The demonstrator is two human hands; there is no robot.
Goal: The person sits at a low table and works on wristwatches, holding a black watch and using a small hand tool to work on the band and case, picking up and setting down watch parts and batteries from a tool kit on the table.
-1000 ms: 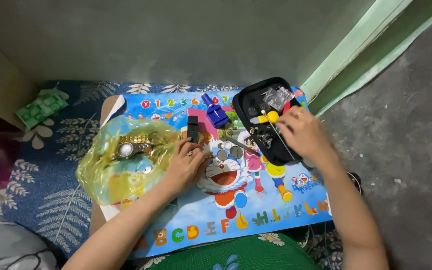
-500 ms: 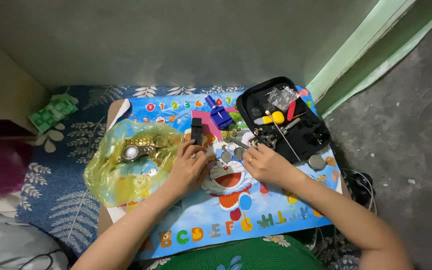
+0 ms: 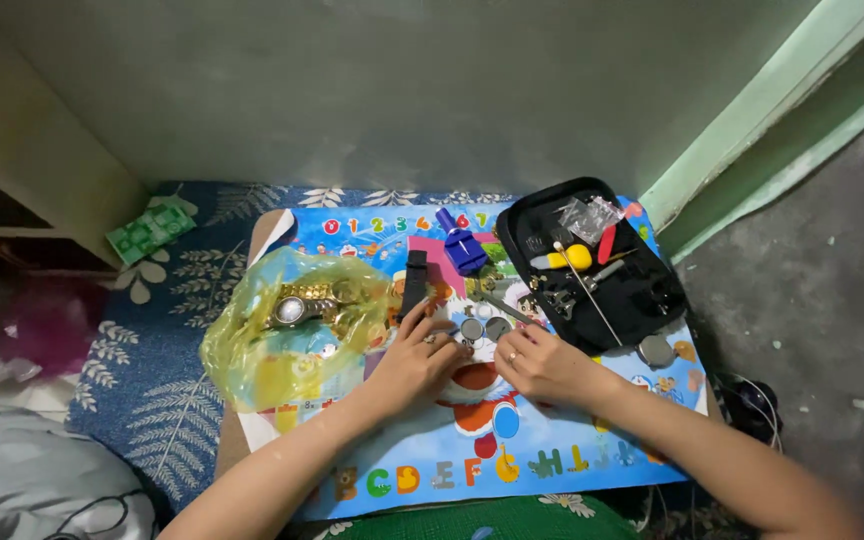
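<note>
1. Left hand (image 3: 414, 362) lies flat-ish on the colourful alphabet mat (image 3: 422, 470), fingers curled loosely. Fingertips (image 3: 430, 322) reach toward the small round metal parts (image 3: 483, 328). Can't tell if anything is pinched; looks like touching, not clamping.
2. Right hand (image 3: 544, 362) sits just beside the left, fingers bent inward. Fingertips point at the same round parts. Grip state can't be read from here, and nothing shows between the pads.
3. The round parts lie just ahead of both sets of fingertips, between the hands, on the mat. My read: they're being sorted or picked up. Best done with a light pinch, one piece at a time, wrists planted on the mat.
4. A black strap-like piece (image 3: 414, 282) stands just beyond the left fingertips. Judgement: keep the knuckles low so it isn't knocked.
5. Left of the left hand: a yellow plastic bag (image 3: 252, 350) with a gold metal wristwatch (image 3: 299, 305) on it. Near, not touching the fingers.
6. Beyond the right fingertips: a black tool tray (image 3: 642, 300) with a yellow-handled tool (image 3: 567, 258). A blue tool (image 3: 460, 245) lies farther out, between strap and tray.
7. Risk, as I judge it: small parts roll, so avoid sweeping moves.
</note>
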